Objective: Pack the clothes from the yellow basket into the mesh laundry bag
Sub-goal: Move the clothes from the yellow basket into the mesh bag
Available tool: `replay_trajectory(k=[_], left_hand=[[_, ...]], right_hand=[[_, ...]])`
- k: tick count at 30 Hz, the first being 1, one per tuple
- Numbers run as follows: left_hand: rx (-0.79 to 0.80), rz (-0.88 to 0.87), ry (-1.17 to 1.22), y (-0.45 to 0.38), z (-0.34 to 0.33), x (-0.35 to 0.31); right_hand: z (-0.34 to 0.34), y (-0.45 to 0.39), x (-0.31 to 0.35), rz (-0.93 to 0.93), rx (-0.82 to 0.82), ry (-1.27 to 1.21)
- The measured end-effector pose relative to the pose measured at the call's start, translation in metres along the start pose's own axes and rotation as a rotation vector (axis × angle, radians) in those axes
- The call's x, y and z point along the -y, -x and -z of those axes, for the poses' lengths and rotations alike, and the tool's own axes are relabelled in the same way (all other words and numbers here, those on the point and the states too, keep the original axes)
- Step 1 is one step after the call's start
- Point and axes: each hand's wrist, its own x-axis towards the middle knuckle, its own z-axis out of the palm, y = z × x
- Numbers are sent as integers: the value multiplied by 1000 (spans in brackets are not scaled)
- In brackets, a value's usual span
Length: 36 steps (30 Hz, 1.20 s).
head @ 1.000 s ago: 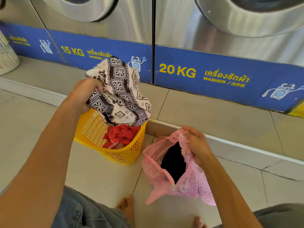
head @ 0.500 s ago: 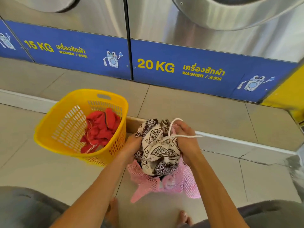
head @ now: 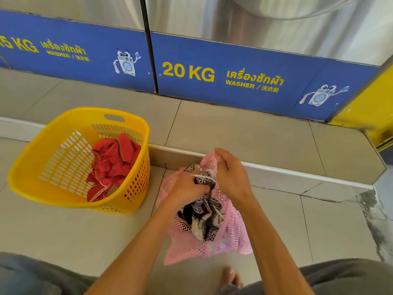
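Fabric, brown-and-cream and busy with a geometric print, is most of the way into the pink mesh laundry bag (head: 225, 237); the bulk of this patterned cloth (head: 205, 218) shows dark through the netting below the two hands, and only a small bunch of it pokes out at the bag's mouth, between them. The left hand (head: 187, 189) is curled shut on that bunch and seems to be pressing it down into the opening. The right hand (head: 230, 174) is closed as well, pinching the far rim of the netting and holding it up, so the mouth stands open right against the left knuckles. A thin white cord, probably the drawstring, lies across the cloth between the two grips.

Off to the left of the left hand, just beside the bag but not touching it as far as I can tell, sits the yellow basket (head: 36, 167) on the tiled floor. One crumpled red garment (head: 111, 165) with pale trim lies inside against its near-right wall; I see nothing else in there, though something small could hide under it.

So I'd put the job at roughly halfway or a little past: one piece nearly stowed, its last folds wanting a push, and the red one untouched. After that the mouth is yet to be drawn closed, if closing it counts.
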Motion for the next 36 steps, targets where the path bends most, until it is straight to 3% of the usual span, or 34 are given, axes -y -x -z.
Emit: replay_trajectory(k=[3, 6, 7, 9, 12, 17, 19, 21, 24, 30, 32, 36], left_hand=[[314, -23, -50, 8, -25, 0], [537, 197, -445, 4, -60, 11], [558, 211, -561, 2, -68, 13], [533, 198, -575, -1, -76, 12], [462, 35, -621, -10, -81, 13], [523, 22, -739, -19, -90, 11], [535, 46, -640, -18, -86, 6], [570, 39, -395, -17, -72, 4], [469, -102, -158, -9, -37, 7], [183, -133, -140, 4, 57, 9], [6, -141, -32, 8, 95, 7], [-528, -66, 62, 4, 160, 22]], right_hand=[[-10, 4, -4, -32, 58, -91], [-15, 6, -4, -38, 91, -177], [-14, 6, -3, -36, 95, -208], [-11, 5, -1, -30, 93, -268], [-4, 1, 2, -25, 70, -329], [4, -5, -8, -46, 25, -223], [4, -4, -18, -80, 25, -122], [2, -2, -27, -114, 37, -45], [-4, 1, -32, -107, 47, -10], [-13, 2, -26, -107, 64, 10], [-16, 2, -24, -94, 77, 3], [-24, 1, -16, -46, 76, -46]])
